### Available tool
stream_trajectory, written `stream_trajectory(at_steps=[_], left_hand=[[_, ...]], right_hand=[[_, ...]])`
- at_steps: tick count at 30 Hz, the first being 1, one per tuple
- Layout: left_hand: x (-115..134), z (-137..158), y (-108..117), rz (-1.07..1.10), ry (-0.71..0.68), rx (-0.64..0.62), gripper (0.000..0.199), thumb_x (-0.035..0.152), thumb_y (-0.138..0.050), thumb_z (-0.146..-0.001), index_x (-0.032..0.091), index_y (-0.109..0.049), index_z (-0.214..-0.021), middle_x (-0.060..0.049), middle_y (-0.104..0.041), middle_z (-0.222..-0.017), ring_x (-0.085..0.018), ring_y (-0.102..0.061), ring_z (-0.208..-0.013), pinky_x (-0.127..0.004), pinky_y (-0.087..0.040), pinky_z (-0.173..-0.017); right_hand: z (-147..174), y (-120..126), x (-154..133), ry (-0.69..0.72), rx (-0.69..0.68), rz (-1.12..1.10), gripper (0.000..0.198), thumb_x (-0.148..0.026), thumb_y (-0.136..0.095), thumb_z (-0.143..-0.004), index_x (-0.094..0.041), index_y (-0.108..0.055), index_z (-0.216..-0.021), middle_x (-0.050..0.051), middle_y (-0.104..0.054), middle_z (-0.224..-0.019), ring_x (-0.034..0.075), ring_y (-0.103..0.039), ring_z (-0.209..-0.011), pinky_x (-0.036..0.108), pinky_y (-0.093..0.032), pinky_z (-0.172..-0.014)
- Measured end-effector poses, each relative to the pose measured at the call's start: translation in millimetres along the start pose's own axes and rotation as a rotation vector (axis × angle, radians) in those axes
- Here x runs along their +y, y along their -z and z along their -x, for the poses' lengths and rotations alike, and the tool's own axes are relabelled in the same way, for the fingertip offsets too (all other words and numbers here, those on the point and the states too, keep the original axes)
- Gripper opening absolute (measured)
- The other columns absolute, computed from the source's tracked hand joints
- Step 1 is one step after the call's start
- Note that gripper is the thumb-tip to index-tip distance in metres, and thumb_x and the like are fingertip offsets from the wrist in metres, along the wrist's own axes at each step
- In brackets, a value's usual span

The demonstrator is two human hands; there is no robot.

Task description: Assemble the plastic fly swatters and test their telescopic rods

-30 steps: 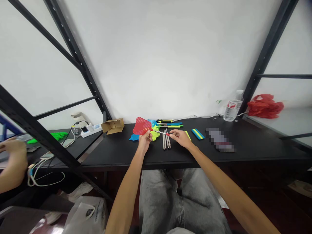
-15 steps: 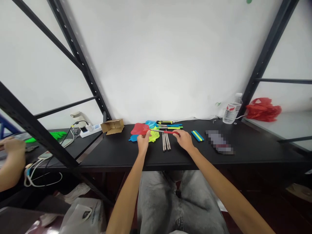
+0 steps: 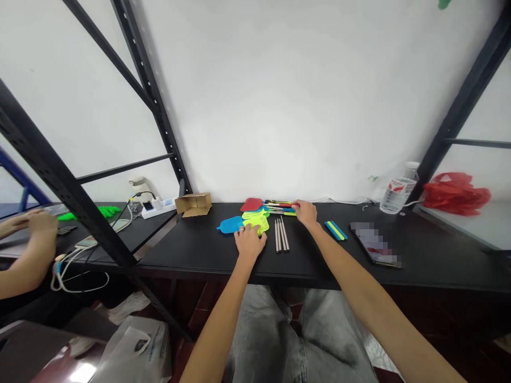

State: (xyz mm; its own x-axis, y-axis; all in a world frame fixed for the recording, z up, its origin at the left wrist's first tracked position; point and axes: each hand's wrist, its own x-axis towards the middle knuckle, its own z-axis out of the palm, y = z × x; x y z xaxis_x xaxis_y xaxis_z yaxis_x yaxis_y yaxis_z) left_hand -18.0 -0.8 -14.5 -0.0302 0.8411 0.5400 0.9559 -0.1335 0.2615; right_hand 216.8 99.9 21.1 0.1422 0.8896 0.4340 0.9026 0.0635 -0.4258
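A red fly swatter (image 3: 252,204) lies at the back among the other swatters, and my right hand (image 3: 306,214) is closed around the end of its handle. My left hand (image 3: 250,242) rests with fingers apart at the near edge of a yellow-green swatter head (image 3: 260,222). Left of those fingers is a loose blue swatter head (image 3: 230,225). Several thin metal rods (image 3: 281,236) lie side by side between my hands. To the right, blue and yellow-green handle pieces (image 3: 336,231) lie together.
An open cardboard box (image 3: 194,205) stands at the back left, near a power strip (image 3: 158,208). On the right are a phone (image 3: 375,244), a water bottle (image 3: 398,190) and a red plastic bag (image 3: 456,195). Another person's hands (image 3: 40,226) are at the far left.
The red swatter has moved back from between my hands onto the other swatters. My left hand has let go of it and come down to the yellow-green head. The view has shifted slightly.
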Motion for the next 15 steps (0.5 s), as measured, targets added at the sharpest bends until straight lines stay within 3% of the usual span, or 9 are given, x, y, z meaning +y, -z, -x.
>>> stream_trajectory(at_steps=[8,15], left_hand=[[-0.7,2.8,-0.4,-0.021,-0.022,0.025,0.035,0.040,-0.057,-0.085,0.025,-0.074,-0.113,-0.014,-0.065,-0.116,-0.035,-0.051,-0.109,-0.045,-0.032,-0.087],[-0.2,2.2,0.7,-0.004,-0.007,0.010,0.036,0.041,-0.060,-0.084,0.026,-0.074,-0.113,-0.014,-0.063,-0.119,-0.035,-0.050,-0.111,-0.045,-0.033,-0.089]], right_hand=[[-11.9,-15.5,4.4,-0.057,-0.108,0.079,0.026,-0.032,-0.057,-0.091,-0.027,-0.074,-0.110,0.009,-0.073,-0.110,0.027,-0.064,-0.108,0.037,-0.044,-0.089],[-9.5,-9.1,4.3,0.000,-0.126,0.076,0.030,-0.034,-0.054,-0.091,-0.024,-0.073,-0.113,0.010,-0.072,-0.112,0.028,-0.064,-0.105,0.035,-0.047,-0.085]])
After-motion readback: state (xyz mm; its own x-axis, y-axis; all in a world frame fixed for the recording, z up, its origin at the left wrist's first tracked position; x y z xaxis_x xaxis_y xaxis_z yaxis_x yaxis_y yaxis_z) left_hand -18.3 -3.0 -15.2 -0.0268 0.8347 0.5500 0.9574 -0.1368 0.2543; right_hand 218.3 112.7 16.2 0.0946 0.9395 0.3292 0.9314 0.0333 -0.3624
